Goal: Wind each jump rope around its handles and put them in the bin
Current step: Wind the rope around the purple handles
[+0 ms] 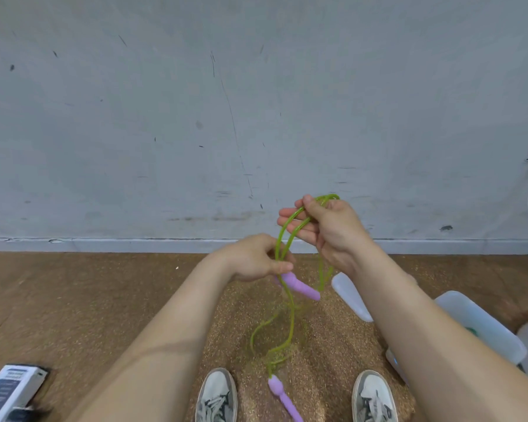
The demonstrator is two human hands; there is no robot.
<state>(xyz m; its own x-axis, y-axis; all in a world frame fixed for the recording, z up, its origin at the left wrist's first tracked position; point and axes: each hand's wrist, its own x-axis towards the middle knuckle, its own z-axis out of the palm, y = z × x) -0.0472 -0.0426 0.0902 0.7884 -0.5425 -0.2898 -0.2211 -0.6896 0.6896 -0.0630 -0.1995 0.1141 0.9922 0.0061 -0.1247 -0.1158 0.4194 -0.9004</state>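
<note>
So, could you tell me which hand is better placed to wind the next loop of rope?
Probably the right hand: it holds the green rope in loops just above the purple handle, which the left hand grips.

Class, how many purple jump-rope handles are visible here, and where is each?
2. The upper handle is gripped by the left hand; the lower handle dangles on the green rope between the shoes. More may be hidden.
</note>
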